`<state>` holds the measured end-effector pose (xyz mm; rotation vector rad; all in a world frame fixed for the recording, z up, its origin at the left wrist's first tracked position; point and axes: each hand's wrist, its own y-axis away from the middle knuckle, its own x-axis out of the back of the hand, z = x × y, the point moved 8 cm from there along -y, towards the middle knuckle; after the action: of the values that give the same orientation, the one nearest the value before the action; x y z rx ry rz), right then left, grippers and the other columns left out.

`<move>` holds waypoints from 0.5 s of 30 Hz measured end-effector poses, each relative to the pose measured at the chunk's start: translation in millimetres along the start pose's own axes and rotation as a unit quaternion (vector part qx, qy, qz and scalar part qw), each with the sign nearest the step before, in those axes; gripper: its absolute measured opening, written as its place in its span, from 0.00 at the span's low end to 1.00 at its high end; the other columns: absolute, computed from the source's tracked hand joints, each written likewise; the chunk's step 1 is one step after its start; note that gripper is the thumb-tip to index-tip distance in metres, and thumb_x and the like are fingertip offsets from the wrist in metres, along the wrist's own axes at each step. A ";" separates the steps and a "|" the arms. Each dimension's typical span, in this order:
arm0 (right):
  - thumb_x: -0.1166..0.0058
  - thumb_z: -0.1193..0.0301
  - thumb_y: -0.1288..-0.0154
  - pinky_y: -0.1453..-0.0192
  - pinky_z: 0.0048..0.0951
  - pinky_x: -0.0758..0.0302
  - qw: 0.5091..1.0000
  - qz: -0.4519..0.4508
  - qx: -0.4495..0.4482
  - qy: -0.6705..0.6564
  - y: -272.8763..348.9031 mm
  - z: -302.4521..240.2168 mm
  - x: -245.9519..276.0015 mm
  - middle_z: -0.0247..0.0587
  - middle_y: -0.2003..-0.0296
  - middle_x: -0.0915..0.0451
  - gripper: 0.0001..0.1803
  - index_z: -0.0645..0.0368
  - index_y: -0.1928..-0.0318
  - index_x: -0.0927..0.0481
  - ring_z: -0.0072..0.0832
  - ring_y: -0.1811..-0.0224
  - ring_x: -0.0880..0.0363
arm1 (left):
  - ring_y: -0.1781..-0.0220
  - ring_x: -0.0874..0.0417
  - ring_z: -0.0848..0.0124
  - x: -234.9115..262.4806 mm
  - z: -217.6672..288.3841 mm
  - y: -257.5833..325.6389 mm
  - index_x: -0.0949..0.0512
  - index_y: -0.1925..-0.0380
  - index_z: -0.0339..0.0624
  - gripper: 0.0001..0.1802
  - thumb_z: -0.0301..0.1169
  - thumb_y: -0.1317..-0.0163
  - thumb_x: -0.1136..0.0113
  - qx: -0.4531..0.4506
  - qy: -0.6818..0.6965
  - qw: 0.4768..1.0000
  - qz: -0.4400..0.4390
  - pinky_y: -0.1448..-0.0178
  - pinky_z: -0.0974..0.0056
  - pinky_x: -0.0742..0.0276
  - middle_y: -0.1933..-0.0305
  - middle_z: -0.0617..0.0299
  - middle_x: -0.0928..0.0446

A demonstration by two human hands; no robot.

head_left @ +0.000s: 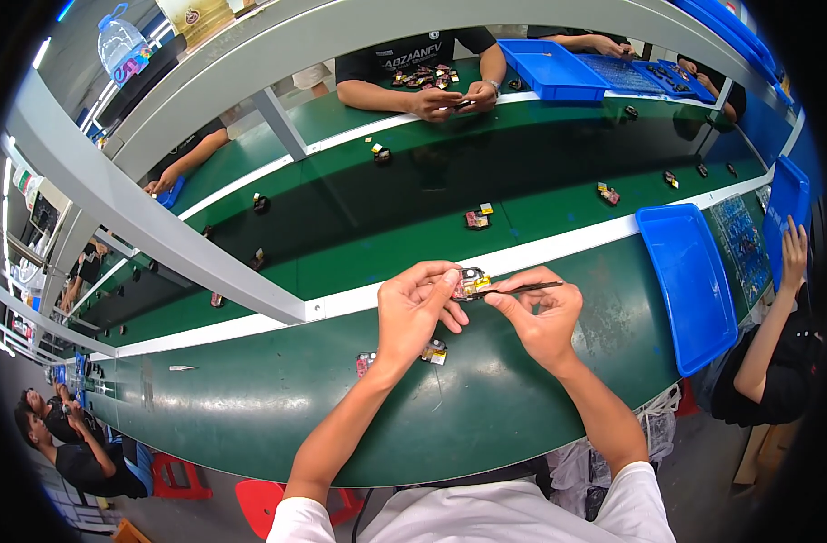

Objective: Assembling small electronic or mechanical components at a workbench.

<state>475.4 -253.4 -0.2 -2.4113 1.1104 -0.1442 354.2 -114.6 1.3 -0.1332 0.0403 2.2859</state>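
My left hand (pixel 412 308) grips a small electronic assembly (pixel 470 282) with black, pink, yellow and silvery parts between thumb and fingers. My right hand (pixel 546 324) pinches a thin black pointed tool, apparently tweezers (pixel 536 287), whose left end meets the assembly's right side. Whether the tip touches or grips a part is too small to tell. Below my left hand, two similar assemblies lie on the green bench: one pinkish (pixel 365 364), partly behind my wrist, and one black and yellow (pixel 436 353).
Beyond a white rail, assemblies such as this one (pixel 478 218) sit spaced along a green belt (pixel 540 204). A blue tray (pixel 678 339) stands at right. A grey frame post (pixel 205 262) slants down at left. Co-workers sit across, at right and far left.
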 end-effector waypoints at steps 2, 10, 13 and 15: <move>0.28 0.82 0.45 0.80 0.15 0.47 1.000 -0.002 0.003 0.000 -0.4 -0.4 0.1 0.38 0.67 0.12 0.07 0.66 0.66 0.14 0.05 0.85 0.38 | 0.78 0.16 0.70 0.3 0.2 -0.3 0.20 0.54 0.24 0.11 0.25 0.28 0.41 -0.001 -0.001 1.000 -0.002 0.77 0.70 0.19 0.68 0.53 0.18; 0.28 0.82 0.45 0.80 0.14 0.45 1.000 -0.022 -0.005 0.000 -4.2 0.1 5.2 0.38 0.66 0.13 0.07 0.67 0.66 0.14 0.06 0.84 0.37 | 0.78 0.15 0.69 -5.4 4.2 -1.5 0.20 0.55 0.22 0.11 0.23 0.30 0.41 0.006 -0.065 0.998 -0.002 0.76 0.69 0.19 0.70 0.50 0.17; 0.28 0.82 0.46 0.80 0.14 0.44 1.000 -0.020 -0.007 -0.001 -5.8 -4.4 6.1 0.38 0.66 0.13 0.07 0.67 0.67 0.14 0.07 0.85 0.36 | 0.78 0.15 0.69 -5.8 6.7 -1.6 0.20 0.55 0.22 0.11 0.23 0.30 0.41 -0.001 -0.065 0.998 0.005 0.76 0.69 0.19 0.71 0.50 0.17; 0.27 0.81 0.46 0.80 0.15 0.43 1.000 -0.024 -0.001 0.007 -5.4 -6.0 4.5 0.38 0.66 0.13 0.07 0.67 0.68 0.14 0.07 0.85 0.35 | 0.78 0.16 0.69 -4.6 6.4 -1.5 0.20 0.55 0.22 0.11 0.23 0.30 0.41 -0.002 -0.066 0.998 0.006 0.76 0.69 0.19 0.71 0.50 0.17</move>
<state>480.4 -255.9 7.1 -2.4442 1.0589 -0.1759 357.8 -116.6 8.2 0.0165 -0.0319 2.3020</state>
